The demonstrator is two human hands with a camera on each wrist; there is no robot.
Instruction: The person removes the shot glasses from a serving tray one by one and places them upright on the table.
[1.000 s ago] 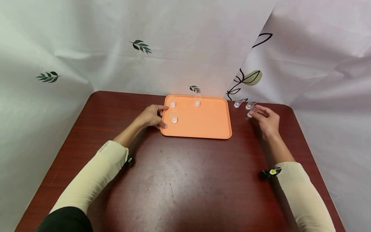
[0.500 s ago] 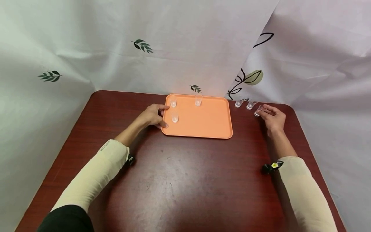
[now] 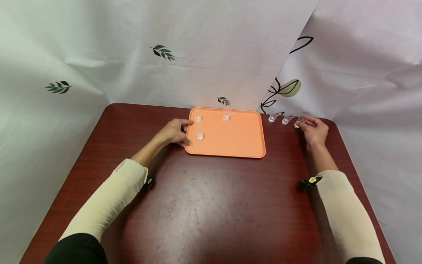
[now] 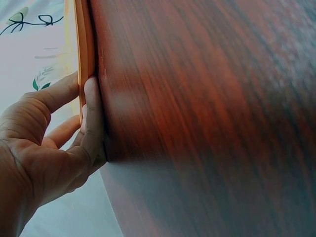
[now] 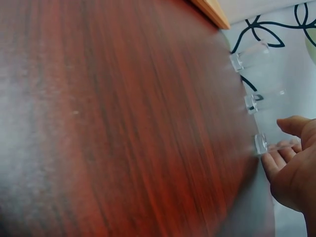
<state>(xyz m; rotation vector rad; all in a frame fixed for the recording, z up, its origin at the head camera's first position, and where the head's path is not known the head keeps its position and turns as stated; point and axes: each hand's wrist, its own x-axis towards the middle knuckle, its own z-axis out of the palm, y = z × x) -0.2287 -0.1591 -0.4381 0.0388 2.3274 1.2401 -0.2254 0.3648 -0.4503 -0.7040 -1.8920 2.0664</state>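
Note:
An orange tray [image 3: 227,141] lies near the table's back edge. My left hand [image 3: 174,132] grips its left rim between thumb and fingers, which the left wrist view shows from the side. On the tray stand three clear shot glasses: one at the back left [image 3: 198,116], one in front of it [image 3: 199,134] and one at the back middle [image 3: 226,115]. Right of the tray, my right hand [image 3: 316,132] holds another shot glass [image 5: 260,144] by its side, its base at the tabletop; fingers partly hide it. Two more shot glasses [image 3: 272,118] [image 3: 286,120] stand left of that hand.
The dark red wooden table [image 3: 211,205] has its back edge against a white leaf-patterned cloth [image 3: 197,55]. That cloth rises close behind the tray and the glasses. The tray's corner [image 5: 217,17] shows at the top of the right wrist view.
My right hand has carried its shot glass rightward and back, away from the other two, so the three now stand in a row. The left hand has stayed on the tray.

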